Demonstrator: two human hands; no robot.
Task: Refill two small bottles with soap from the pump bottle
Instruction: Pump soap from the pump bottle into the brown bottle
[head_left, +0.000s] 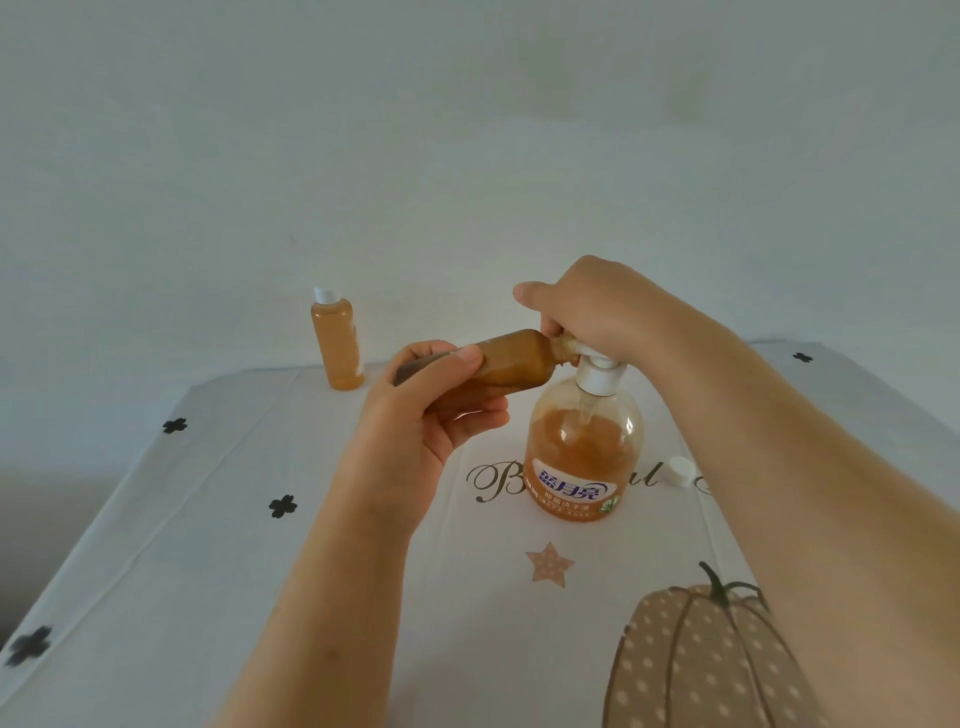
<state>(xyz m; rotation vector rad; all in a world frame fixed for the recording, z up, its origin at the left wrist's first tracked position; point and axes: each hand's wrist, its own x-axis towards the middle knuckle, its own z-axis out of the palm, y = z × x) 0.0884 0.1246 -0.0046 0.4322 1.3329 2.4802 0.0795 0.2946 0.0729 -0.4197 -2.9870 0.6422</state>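
Observation:
The pump bottle (584, 447), clear and about two-thirds full of orange soap, stands mid-table. My right hand (597, 312) lies over its white pump head with fingers curled down on it. My left hand (431, 410) grips a small bottle (514, 358) full of orange soap, held nearly level with its open neck against the pump spout. A second small bottle (337, 343) stands upright at the far left, filled with soap, its white flip cap on. A loose white cap (681, 471) lies on the cloth just right of the pump bottle.
The table wears a white cloth (208, 519) printed with black clovers, a star, script lettering and a dotted pumpkin (701, 660) at the near right. A pale wall stands close behind the table's far edge.

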